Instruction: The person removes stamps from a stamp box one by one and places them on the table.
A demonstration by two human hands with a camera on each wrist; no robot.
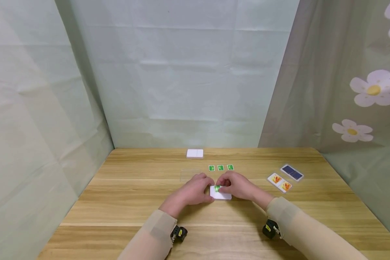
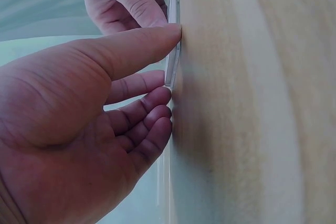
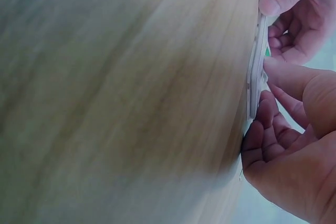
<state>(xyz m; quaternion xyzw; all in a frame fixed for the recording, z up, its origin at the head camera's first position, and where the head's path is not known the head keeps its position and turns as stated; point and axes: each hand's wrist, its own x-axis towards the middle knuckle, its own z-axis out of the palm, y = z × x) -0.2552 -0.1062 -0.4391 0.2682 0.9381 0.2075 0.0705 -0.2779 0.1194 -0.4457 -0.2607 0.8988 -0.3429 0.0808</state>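
A white rectangular plate [image 1: 221, 196] lies on the table between both hands. My left hand [image 1: 196, 189] holds it at its left end, with the thumb at the near corner and a finger at the far one. My right hand [image 1: 238, 185] pinches a small green square card [image 1: 217, 189] over the plate's upper left part. Whether the green card lies flat on the plate is hidden by the fingers. In the left wrist view, the left thumb [image 2: 152, 43] touches the plate's edge. In the right wrist view, the plate [image 3: 256, 72] appears edge-on as stacked layers.
Three green square cards [image 1: 220, 168] lie in a row beyond the hands. A clear plastic sheet [image 1: 188, 174] is beyond the left hand, and a white two-panel plate [image 1: 195, 153] near the back edge. At right lie a plate with orange pictures [image 1: 280, 182] and a dark blue one [image 1: 291, 172].
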